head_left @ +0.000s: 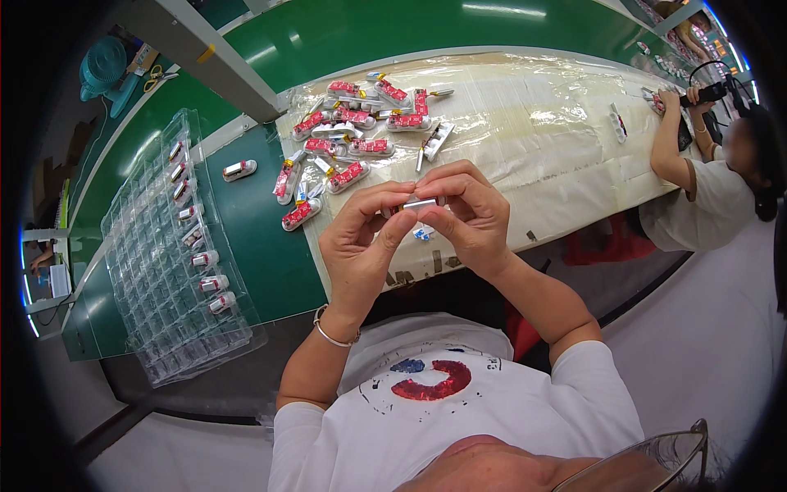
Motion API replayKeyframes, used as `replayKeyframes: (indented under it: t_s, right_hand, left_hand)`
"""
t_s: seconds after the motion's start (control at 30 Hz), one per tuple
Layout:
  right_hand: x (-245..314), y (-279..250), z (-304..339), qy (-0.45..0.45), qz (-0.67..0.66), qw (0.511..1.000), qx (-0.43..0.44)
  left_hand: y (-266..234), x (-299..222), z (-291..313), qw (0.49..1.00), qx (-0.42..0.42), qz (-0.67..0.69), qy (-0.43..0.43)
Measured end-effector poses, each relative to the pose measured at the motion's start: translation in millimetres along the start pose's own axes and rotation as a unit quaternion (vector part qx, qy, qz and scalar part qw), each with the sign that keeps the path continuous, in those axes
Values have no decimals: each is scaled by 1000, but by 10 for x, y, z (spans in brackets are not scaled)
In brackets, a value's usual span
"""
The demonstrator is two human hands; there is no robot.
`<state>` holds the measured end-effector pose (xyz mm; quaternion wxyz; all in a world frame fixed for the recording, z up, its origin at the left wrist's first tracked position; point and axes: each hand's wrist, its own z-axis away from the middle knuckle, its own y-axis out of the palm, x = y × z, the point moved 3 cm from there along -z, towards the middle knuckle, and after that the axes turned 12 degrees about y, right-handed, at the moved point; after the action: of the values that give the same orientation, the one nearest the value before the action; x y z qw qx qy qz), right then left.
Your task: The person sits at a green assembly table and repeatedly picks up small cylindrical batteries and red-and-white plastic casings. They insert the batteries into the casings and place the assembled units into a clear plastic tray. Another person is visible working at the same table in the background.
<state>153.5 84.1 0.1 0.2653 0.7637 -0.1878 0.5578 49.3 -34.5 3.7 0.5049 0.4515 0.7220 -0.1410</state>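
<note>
Between my fingertips is a small electronic assembly with a silver battery cell facing up and some red at its left end. My left hand pinches its left end, while my right hand grips the right; the fingers hide much of it. Just beyond lies a loose pile of similar white units with red circuit boards, some with silver cells sticking out on yellow tape. A small blue-and-white piece shows below my thumbs. One finished-looking unit lies alone on the green tabletop to the left.
At left, a clear plastic tray holds several units along its right side. A grey post rises behind it, near a teal fan and yellow-handled scissors. Clear-taped pale sheeting covers the bench. Another person works at right.
</note>
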Motion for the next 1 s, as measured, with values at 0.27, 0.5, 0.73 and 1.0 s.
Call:
replayKeyframes:
  t_s: [0.27,0.5,0.73,1.0]
  right_hand:
    - [-306,-105,-66,174,-94,979,-57]
    - [-295,-231,-76,228,-134,964,-22]
    - [-261,-223,-50,207,-179,962,-21]
    - [-137,-112,-30,51,10,999,-4]
  left_hand:
    - [-1,250,-79,989,-62,18,-134]
    - [79,286,-85,987,-79,26,-135]
    - [82,256,-95,987,-82,25,-139]
    - [84,280,-35,964,-157,131,-168]
